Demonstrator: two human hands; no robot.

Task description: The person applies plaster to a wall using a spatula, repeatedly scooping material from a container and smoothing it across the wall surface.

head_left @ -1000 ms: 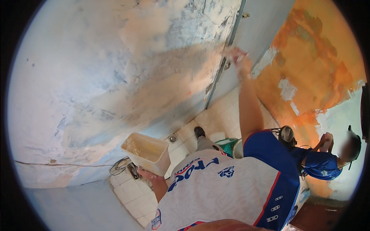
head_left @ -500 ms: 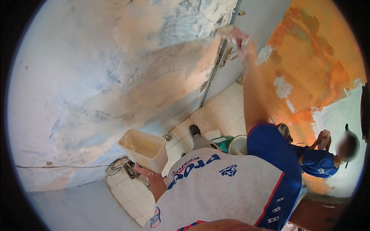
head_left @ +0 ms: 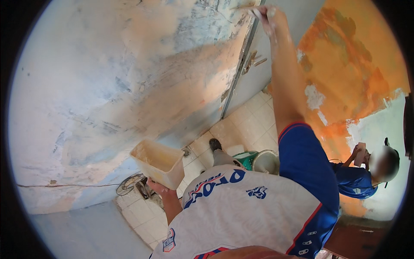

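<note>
Right hand (head_left: 268,19) has risen along the door-frame edge (head_left: 236,81), gripping a thin tool (head_left: 242,7); left hand (head_left: 158,187) holds a tub (head_left: 171,173).

Floor (head_left: 255,113), pale and square-tiled, joints showing, tan smudging toward three o'clock from mid-view. On it at four o'clock, green basin (head_left: 247,162) and light-coloured bucket (head_left: 269,159), side by side. At five, dark shoe (head_left: 214,145). At half past seven, small round fitting (head_left: 186,152). Toward eight, wire-ringed object (head_left: 142,189), kind unclear.
</note>
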